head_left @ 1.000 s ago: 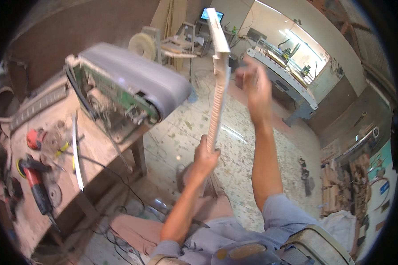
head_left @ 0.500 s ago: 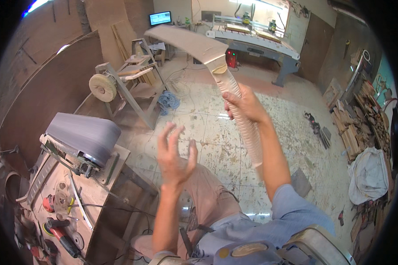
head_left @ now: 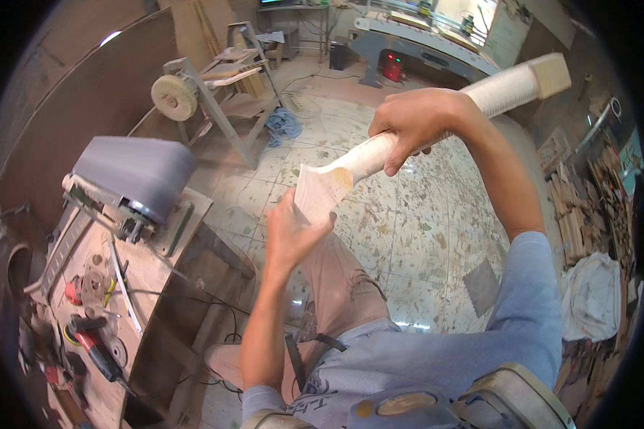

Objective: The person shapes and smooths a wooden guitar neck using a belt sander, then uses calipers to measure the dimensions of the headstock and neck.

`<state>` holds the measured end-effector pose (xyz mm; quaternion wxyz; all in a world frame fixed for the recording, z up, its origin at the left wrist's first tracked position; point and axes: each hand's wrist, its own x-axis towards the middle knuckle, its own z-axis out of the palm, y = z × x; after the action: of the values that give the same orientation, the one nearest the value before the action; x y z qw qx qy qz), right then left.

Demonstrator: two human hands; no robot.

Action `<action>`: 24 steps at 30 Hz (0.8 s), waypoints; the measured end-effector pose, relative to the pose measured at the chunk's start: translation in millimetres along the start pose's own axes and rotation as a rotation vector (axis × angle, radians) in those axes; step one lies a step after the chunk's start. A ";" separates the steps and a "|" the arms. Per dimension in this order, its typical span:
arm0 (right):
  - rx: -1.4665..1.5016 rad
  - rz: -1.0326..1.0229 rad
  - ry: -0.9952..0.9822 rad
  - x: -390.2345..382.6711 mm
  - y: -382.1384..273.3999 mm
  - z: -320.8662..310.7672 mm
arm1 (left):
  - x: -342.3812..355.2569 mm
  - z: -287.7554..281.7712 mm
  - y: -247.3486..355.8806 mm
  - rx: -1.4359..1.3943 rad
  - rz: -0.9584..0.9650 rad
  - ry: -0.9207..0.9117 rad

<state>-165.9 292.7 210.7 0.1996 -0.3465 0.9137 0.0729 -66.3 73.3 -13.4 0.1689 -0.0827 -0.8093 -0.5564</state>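
A pale wooden sword-shaped piece [head_left: 365, 156] with a ribbed grip and a broad blade slants across in front of me. Its squared butt end points to the upper right, the blade toward the lower left. Wrapped over the ribbed grip is my right hand [head_left: 423, 123], closed. My left hand [head_left: 290, 232] grips the blade near the collar, thumb on one side and fingers on the other. The rest of the blade is foreshortened and partly behind that hand. To the left stands a belt sander [head_left: 132, 171] with a streaked grey belt, apart from both hands.
The sander's workbench [head_left: 157, 275] carries an angle grinder [head_left: 96, 348], discs and cables. Farther back are a buffing wheel [head_left: 174, 98] on a wooden frame and a blue cloth [head_left: 283, 125]. A long machine [head_left: 422, 39] spans the back. Stacked wood scraps [head_left: 576, 214] and a white sack [head_left: 592, 297] line the right.
The wooden piece has swung round: its blade now points down toward my left and its butt up right. My open left hand has closed on the blade; my right hand has rotated over the grip.
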 end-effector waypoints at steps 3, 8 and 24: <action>-0.279 -0.169 0.522 -8.7 -46.9 -5.9 | -33.2 1.9 -1.1 -0.323 -0.115 0.132; 0.642 -0.357 1.921 2.9 -58.7 17.3 | -52.9 -12.0 19.1 -0.604 -0.173 0.233; 1.451 -1.005 0.868 137.1 -205.0 -50.1 | -57.1 -31.1 7.9 -0.663 -0.141 0.633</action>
<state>-139.1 42.7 200.4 0.0189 -0.4848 0.4772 -0.7328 -5.1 50.4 -17.3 0.3339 0.0971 -0.4999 -0.7932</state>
